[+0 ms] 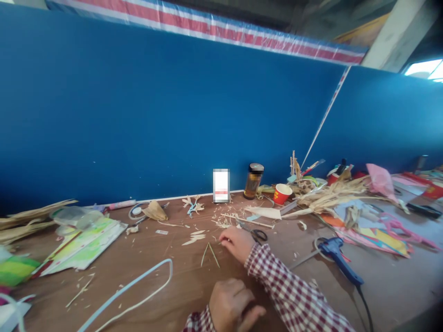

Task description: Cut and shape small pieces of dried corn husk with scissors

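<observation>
My right hand (237,242) reaches forward over the brown table (180,286), its fingertips pinched on a thin pale straw sliver (221,240). Just left of it two thin green straw strips (209,253) lie in a V. Cut straw petals (194,238) and scraps lie beyond them. Black-handled scissors (258,235) rest right behind the hand. My left hand (231,306) lies near the front edge with its fingers curled under. What it holds, if anything, is hidden. Both wrists wear red-and-white check sleeves.
A blue glue gun (337,256) with its cord lies to the right. A white curved strip (138,286) lies at the front left. A red paper cup (282,193), a jar (254,180) and straw bundles (332,194) stand by the blue wall. Green printed paper (83,244) lies left.
</observation>
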Demonstrator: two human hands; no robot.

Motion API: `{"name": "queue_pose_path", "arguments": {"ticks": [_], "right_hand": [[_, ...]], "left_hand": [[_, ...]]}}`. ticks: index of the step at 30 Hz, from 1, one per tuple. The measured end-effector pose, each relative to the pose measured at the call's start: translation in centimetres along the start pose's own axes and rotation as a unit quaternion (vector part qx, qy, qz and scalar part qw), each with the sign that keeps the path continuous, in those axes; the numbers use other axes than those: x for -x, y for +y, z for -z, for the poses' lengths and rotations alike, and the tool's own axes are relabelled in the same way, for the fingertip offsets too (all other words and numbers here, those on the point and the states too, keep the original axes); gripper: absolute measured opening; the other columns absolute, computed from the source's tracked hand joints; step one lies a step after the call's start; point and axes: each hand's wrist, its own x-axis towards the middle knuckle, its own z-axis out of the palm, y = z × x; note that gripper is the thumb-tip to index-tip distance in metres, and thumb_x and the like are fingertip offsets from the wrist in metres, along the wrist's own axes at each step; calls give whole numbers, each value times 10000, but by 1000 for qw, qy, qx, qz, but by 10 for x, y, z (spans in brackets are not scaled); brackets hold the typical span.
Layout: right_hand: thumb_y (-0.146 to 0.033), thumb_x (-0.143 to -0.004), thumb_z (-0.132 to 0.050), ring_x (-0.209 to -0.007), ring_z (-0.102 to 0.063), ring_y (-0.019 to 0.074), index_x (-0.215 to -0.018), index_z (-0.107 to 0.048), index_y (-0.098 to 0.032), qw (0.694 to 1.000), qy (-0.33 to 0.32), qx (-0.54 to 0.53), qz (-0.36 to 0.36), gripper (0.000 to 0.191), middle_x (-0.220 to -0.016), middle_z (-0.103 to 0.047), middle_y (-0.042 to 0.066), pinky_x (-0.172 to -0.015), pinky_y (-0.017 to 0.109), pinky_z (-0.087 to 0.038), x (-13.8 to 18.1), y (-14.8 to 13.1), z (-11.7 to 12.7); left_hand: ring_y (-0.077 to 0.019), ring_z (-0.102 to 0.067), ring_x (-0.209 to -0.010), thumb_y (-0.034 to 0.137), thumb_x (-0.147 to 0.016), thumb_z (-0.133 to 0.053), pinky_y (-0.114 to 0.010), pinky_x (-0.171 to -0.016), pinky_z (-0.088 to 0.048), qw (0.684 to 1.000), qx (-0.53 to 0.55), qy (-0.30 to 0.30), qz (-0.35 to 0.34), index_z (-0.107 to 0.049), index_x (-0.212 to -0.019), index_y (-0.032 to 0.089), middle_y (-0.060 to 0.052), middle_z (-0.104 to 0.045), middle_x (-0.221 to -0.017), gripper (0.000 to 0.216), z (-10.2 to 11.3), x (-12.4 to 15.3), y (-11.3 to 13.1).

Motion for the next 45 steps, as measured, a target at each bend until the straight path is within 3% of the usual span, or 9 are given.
{"name": "queue_pose_path", "arguments": {"ticks": [3, 7, 14, 17, 22, 26, 29, 36, 45], "right_hand": [[-202, -818, -530, -869, -561, 161, -991, -636, -286, 995, -59, 62, 45, 220, -959, -616, 14, -738, 260, -408, -18, -12, -16], [-250, -826, -541, -878, -564, 166, -949, -655, -303, 981, -121, 139, 65, 176, -972, -609, 4, -694, 256, -420, -36, -16, -25], [-271, -848, -519, -884, -552, 158, -890, -634, -226, 976, -123, 165, 77, 130, -936, -588, 26, -687, 241, -421, -39, -11, -26], [-271, -860, -499, -865, -553, 159, -905, -610, -204, 975, -113, 171, 83, 137, -941, -579, 38, -688, 246, -424, -33, -9, -19], [-183, -878, -445, -818, -572, 162, -913, -585, -184, 967, -91, 213, 107, 144, -934, -583, 48, -653, 253, -441, -18, -10, 6], [-142, -863, -446, -791, -583, 178, -881, -589, -157, 955, -88, 256, 120, 145, -897, -594, 63, -607, 259, -454, -8, -16, 19], [-146, -854, -458, -797, -589, 195, -857, -590, -153, 951, -84, 267, 128, 133, -883, -602, 73, -580, 262, -457, -3, -21, 23], [-179, -843, -486, -789, -605, 181, -900, -588, -172, 970, -122, 186, 96, 117, -854, -635, 57, -634, 254, -442, -3, -23, 24], [-141, -741, -568, -712, -544, 127, -771, -589, -179, 993, -48, -14, 103, 54, -740, -609, -2, -645, 212, -398, -6, -10, 17]], "left_hand": [[-142, -539, -530, 413, -832, -417, -243, -483, -366, 999, 8, 26, 16, -599, -687, 183, -47, -587, -568, 327, 1, 0, -3], [-135, -524, -501, 444, -848, -357, -234, -468, -354, 997, 21, 68, 12, -584, -653, 175, -39, -562, -534, 402, -2, -2, -6], [-150, -545, -532, 413, -834, -413, -243, -488, -385, 997, 30, 58, 39, -596, -689, 186, -35, -598, -575, 326, 0, -2, -3], [-157, -584, -650, 266, -823, -468, -250, -589, -445, 991, 47, 66, 111, -625, -802, 193, -47, -643, -702, 174, 9, -4, -10], [-209, -583, -940, 238, -827, -436, -346, -839, -453, 933, 43, 207, 290, -624, -1016, 158, -118, -637, -1001, 278, 21, -7, -42], [-166, -594, -534, 350, -825, -416, -301, -549, -501, 904, 150, 113, 385, -646, -1025, 138, -71, -654, -682, 372, 15, -5, -59], [-158, -569, -475, 426, -789, -455, -279, -479, -479, 856, 242, 106, 445, -654, -1010, 108, -45, -623, -590, 435, 8, -3, -60], [-144, -555, -505, 449, -656, -614, -277, -511, -485, 786, 361, 141, 482, -695, -883, 105, -30, -622, -604, 420, 5, -2, -65], [-127, -513, -458, 417, -693, -580, -232, -469, -422, 821, 289, 141, 472, -705, -838, 103, -7, -568, -481, 368, 13, -5, -64]]}}
